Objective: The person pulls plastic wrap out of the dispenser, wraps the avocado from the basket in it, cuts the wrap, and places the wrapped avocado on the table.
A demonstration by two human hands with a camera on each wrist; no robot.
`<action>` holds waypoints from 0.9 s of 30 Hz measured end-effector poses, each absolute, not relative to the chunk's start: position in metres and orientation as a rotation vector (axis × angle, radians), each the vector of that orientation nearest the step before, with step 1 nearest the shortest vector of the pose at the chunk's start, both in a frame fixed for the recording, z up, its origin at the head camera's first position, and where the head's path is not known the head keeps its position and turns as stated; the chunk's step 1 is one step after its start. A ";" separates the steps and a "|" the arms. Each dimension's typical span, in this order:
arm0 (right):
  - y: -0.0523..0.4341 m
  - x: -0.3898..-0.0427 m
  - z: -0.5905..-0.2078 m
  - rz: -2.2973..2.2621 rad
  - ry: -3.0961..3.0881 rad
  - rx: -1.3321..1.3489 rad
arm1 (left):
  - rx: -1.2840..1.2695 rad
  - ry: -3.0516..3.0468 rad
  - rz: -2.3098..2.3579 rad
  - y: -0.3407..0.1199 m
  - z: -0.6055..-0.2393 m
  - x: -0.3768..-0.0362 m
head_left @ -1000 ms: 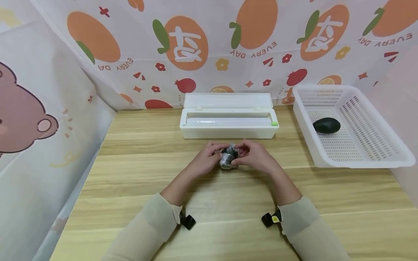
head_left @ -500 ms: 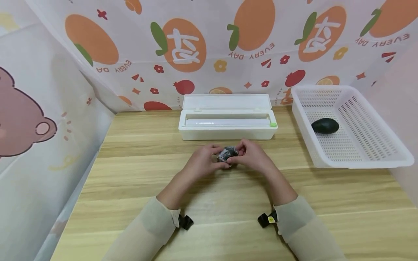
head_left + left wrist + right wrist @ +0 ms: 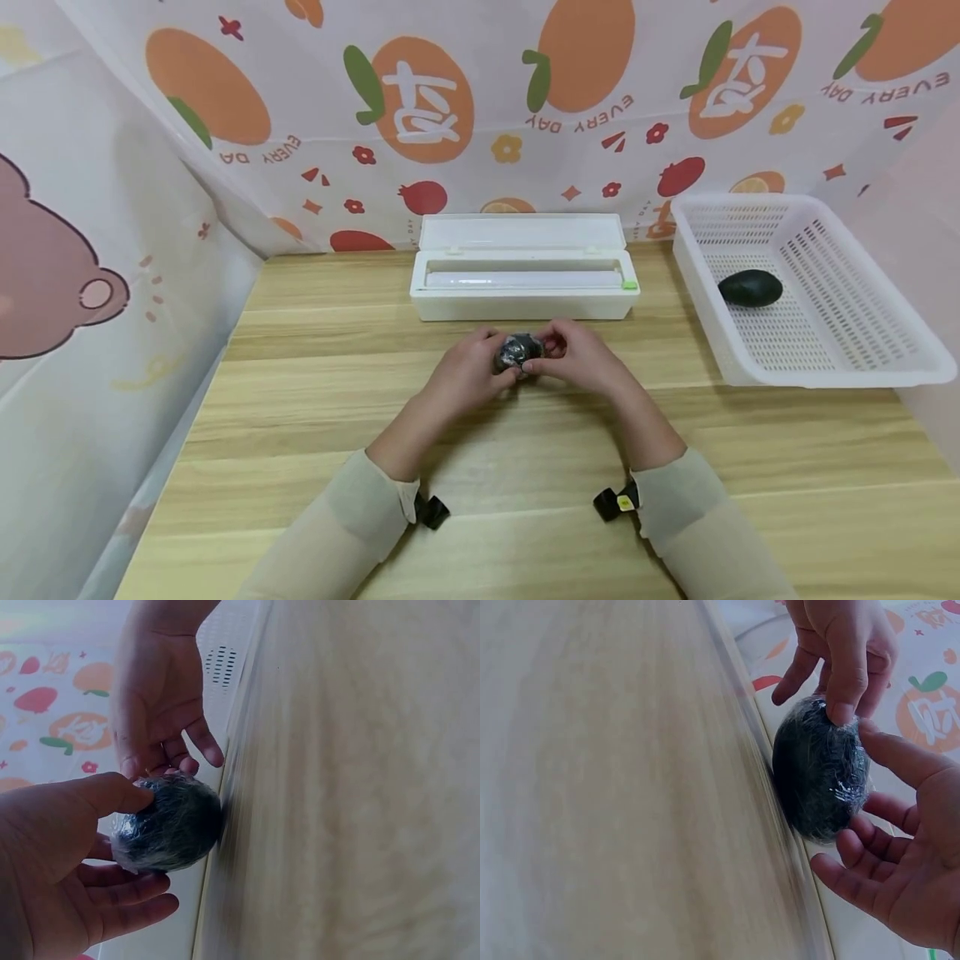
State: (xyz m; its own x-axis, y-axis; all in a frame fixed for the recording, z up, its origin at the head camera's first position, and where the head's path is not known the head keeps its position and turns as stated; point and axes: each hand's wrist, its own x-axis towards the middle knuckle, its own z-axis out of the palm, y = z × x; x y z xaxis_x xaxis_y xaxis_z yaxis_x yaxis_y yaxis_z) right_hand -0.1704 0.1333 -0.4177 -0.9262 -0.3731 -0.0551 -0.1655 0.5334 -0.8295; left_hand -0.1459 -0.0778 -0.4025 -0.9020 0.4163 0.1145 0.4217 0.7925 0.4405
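Note:
A dark avocado (image 3: 517,351) wrapped in clear cling film is held low over the table, near its middle. My left hand (image 3: 467,371) grips its left side, thumb on the near side and fingers beyond; the left wrist view shows that thumb pressing the wrinkled film on the avocado (image 3: 176,829). From the right, my right hand (image 3: 583,362) pinches the other end between thumb and fingers. In the right wrist view, film covers the avocado (image 3: 821,772) in shiny creases, with both thumbs close together at its top. Some fingertips are hidden behind it in the head view.
Just behind the hands stands a white cling film box (image 3: 525,306), lid raised, with a film roll (image 3: 522,278) inside and a green slider (image 3: 628,285) at its right end. A white basket (image 3: 840,367) at the right holds another dark avocado (image 3: 751,288). Printed cloth hangs behind.
The wrapped avocado has been turned between the hands from roughly upright to lying more sideways. The left fingers opened outward, then closed round it again; the right hand stayed at its end.

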 end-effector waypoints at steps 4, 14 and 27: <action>0.132 -0.170 -0.419 -1.327 2.546 -0.483 | -0.707 -2.945 -0.744 -0.078 -0.403 -0.146; 0.127 -0.166 -0.417 -1.251 2.612 -0.496 | -0.731 -2.972 -0.893 -0.078 -0.404 -0.151; 0.128 -0.166 -0.413 -1.305 2.605 -0.467 | -0.672 -3.060 -0.787 -0.080 -0.403 -0.154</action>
State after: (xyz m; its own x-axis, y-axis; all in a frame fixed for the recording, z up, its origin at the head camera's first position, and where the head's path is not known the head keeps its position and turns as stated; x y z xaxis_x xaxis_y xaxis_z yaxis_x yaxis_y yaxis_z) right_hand -0.1657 0.1280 -0.4134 -0.9322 -0.3608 -0.0288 -0.1929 0.5626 -0.8039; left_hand -0.1540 -0.0799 -0.4028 -0.9096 0.4151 0.0174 0.3720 0.7951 0.4789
